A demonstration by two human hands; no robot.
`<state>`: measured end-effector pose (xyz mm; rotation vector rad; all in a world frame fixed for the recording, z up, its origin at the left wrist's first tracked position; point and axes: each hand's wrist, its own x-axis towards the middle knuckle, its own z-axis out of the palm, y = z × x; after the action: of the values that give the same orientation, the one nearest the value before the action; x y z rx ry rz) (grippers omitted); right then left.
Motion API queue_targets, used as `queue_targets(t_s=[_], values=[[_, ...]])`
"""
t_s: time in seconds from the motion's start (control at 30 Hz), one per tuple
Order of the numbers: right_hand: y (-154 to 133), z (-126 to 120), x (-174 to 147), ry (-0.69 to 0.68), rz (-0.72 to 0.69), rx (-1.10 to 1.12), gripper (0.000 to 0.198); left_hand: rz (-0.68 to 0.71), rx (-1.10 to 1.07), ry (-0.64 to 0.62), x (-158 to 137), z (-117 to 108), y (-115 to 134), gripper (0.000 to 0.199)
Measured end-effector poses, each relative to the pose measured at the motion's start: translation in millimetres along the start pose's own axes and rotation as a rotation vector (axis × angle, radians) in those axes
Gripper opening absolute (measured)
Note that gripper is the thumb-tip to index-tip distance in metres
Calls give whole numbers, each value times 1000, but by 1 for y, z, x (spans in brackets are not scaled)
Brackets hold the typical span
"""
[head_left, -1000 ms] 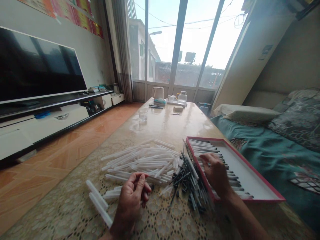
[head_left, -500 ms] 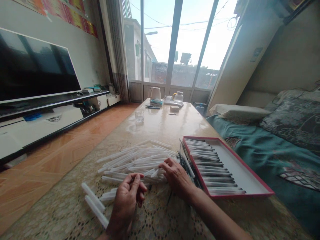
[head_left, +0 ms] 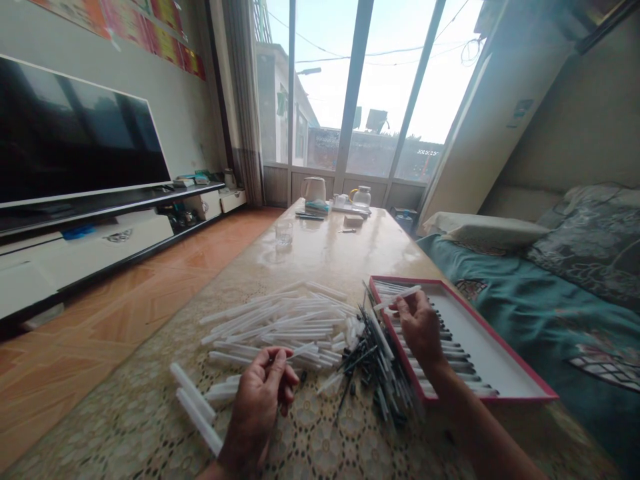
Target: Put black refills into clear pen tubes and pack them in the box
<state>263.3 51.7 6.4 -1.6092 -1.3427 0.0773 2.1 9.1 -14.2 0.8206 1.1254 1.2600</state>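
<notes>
While the right hand (head_left: 420,330) pinches a white tube (head_left: 407,293) over the red-rimmed tray (head_left: 471,327), thumb and fingers closed near mid-length, probably for balance, the left hand (head_left: 263,392) sits curled over the tabletop (head_left: 320,437), thumb against index. Can't tell if it grips the thin clear piece (head_left: 303,350) at its fingertips. Tray sits right under the right hand: short reach, presumably deliberate. Filled tubes (head_left: 463,367) inside lie side by side, dark ends rightward, likely for neat packing. Loose white tubes (head_left: 280,319) heap ahead of the left hand; dark rods (head_left: 384,353) lie between heap and tray, likely for access. Glass (head_left: 283,235) stands farther off, apparently out of the way.
</notes>
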Motion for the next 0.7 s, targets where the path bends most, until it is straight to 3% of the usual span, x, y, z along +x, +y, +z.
queue_targets(t_s=[0.17, 0.3, 0.43, 0.5, 0.57, 0.7], values=[[14, -14, 5, 70, 75, 8, 15, -5, 6, -2, -1, -1, 0, 27], [-7, -14, -8, 18, 34, 62, 16, 62, 69, -52, 0, -2, -4, 23], [-46, -9, -35, -214, -116, 89, 13, 164, 208, -243, -2, 1, -7, 21], [-64, -5, -51, -399, -213, 81, 11, 160, 260, -346, -6, 4, -6, 25], [-77, 0, -66, -496, -258, 95, 12, 141, 292, -425, -10, 6, -5, 29], [-85, 11, -85, -549, -250, 135, 9, 131, 267, -474, -15, 9, -2, 28]])
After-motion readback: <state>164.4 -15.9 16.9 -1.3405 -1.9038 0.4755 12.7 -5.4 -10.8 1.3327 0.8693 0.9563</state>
